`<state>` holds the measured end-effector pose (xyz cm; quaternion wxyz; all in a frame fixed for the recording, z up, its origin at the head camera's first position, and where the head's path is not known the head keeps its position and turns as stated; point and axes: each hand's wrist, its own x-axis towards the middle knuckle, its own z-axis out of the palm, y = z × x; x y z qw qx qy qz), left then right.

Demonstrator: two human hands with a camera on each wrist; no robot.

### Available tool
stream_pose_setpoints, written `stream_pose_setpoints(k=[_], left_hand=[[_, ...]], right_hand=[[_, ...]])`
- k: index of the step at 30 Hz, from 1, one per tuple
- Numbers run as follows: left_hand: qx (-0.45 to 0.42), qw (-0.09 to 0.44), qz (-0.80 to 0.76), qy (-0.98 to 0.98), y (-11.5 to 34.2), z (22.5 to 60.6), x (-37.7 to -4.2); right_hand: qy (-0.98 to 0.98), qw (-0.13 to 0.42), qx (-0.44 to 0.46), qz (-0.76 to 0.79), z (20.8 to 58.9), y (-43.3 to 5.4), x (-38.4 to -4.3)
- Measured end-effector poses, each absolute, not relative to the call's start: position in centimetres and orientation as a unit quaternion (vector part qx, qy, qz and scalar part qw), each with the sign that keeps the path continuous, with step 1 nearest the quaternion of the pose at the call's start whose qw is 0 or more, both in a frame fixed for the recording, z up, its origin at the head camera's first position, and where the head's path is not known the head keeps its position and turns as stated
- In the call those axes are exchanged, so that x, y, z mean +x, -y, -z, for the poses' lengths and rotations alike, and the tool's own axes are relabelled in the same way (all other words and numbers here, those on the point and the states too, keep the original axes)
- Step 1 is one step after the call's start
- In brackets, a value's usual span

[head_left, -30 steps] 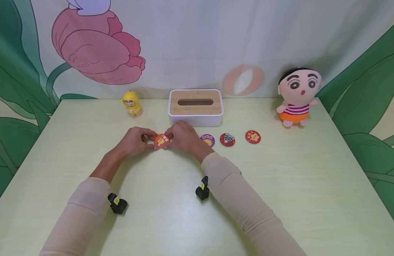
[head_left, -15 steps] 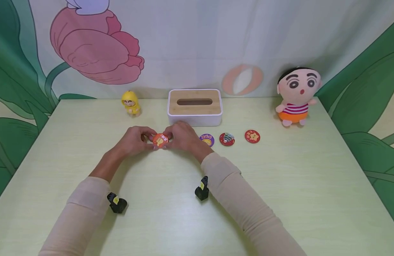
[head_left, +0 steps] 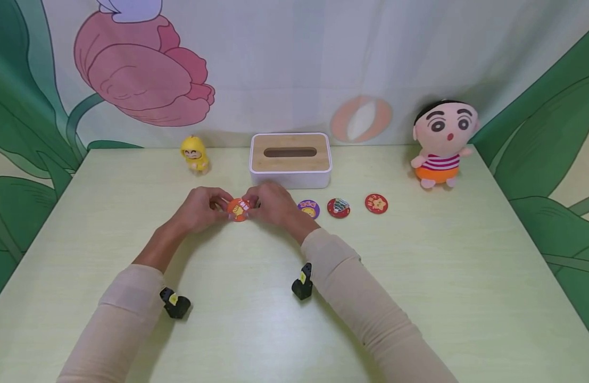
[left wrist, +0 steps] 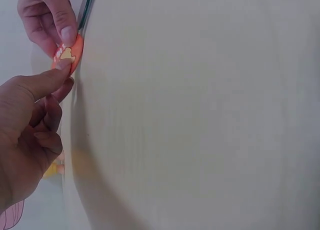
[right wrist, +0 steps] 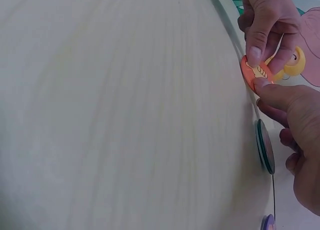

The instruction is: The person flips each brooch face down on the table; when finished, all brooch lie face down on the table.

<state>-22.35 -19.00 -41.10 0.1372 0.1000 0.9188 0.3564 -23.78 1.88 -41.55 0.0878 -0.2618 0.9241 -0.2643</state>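
Both hands meet at an orange round disc [head_left: 238, 210] printed with a yellow cartoon figure and white lettering. My left hand [head_left: 200, 210] pinches its left edge between thumb and fingers. From the other side, my right hand [head_left: 274, 204] pinches the right edge. In the left wrist view the disc [left wrist: 77, 52] is tilted, with a thumb on its printed face from each hand. A dark green-edged disc [right wrist: 265, 146] lies beside my right hand in the right wrist view; that hand hides it in the head view.
To the right lie a purple disc [head_left: 308, 209], a red disc with a tree [head_left: 339, 208] and a red disc with a star [head_left: 376, 204]. Behind stand a yellow hooded figurine [head_left: 195, 154], a wood-topped tissue box [head_left: 290, 180] and a plush doll [head_left: 440, 143].
The orange disc has shifted slightly left and turned a little between the fingers. Both hands keep their pinch, and the other discs stay where they were.
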Motion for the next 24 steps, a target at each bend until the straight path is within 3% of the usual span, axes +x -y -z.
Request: stream_pose_setpoints(k=[12, 24], left_hand=[[0.09, 0.131, -0.358, -0.92, 18.71, 40.55, -22.19], [0.104, 0.093, -0.366, -0.92, 18.8, 40.17, -21.86]], right_hand=[[-0.916, 0.084, -0.27, 0.283, 41.3, -2.0, -23.82], [-0.918, 0.049, -0.287, 0.27, 41.01, -1.98, -23.87]])
